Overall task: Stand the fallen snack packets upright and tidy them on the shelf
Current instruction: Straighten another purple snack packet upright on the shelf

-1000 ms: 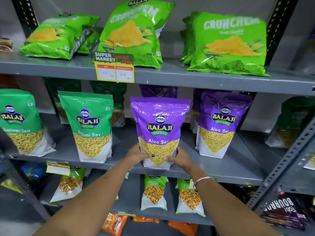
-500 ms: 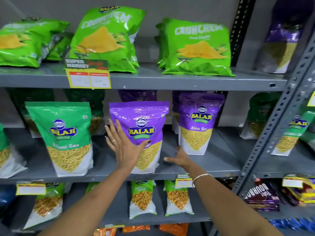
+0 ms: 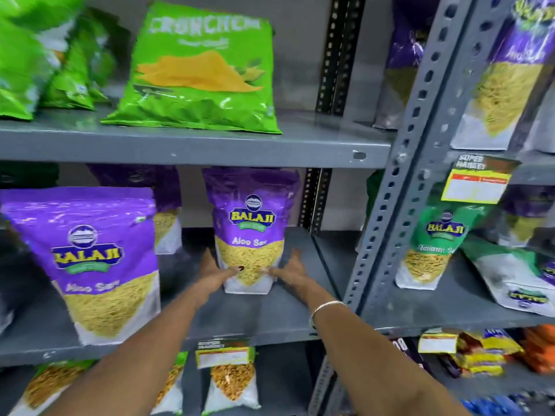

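Both our hands have moved on from the nearer purple packet [image 3: 90, 259], now standing alone, to the next purple packet [image 3: 250, 232] further back on the middle shelf [image 3: 240, 319]. Left hand [image 3: 214, 273] and right hand [image 3: 289, 270] clasp its base, so we judge squaring it comes next.

Both arms reach forward, the left hand [image 3: 213, 273] and right hand [image 3: 289, 273] cupped inward facing each other, fingers extended, a bangle [image 3: 326, 306] on the right wrist.
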Tool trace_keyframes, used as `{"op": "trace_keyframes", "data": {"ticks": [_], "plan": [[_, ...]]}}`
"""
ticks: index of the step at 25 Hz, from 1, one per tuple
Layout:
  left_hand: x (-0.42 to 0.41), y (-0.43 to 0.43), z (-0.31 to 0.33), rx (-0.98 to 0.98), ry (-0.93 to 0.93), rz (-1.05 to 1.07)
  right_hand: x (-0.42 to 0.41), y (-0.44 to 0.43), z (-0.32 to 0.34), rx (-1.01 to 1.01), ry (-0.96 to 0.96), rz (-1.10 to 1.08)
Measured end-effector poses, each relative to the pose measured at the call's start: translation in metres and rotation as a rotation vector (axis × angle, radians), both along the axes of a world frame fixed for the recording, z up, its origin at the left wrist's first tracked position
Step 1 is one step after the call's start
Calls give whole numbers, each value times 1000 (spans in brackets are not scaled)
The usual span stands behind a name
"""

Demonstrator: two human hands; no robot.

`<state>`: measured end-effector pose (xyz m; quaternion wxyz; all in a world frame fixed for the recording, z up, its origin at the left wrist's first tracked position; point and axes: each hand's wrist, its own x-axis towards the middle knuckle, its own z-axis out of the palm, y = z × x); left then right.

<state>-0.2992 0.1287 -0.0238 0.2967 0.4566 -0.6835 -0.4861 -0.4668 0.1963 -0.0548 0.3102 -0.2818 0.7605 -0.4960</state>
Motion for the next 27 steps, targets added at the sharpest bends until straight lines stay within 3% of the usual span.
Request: {"op": "trace_keyframes", "data": {"ticks": [4,16,27], "plan": [[-5,-4,-20,121,79,66,-3,-4,-7,-80,-99,148],[38,62,-20,-2,-315,109,27,75,8,-86,-11,207],[44,80,-8,-17,-361,64,37,90,15,-81,-3,194]]}}
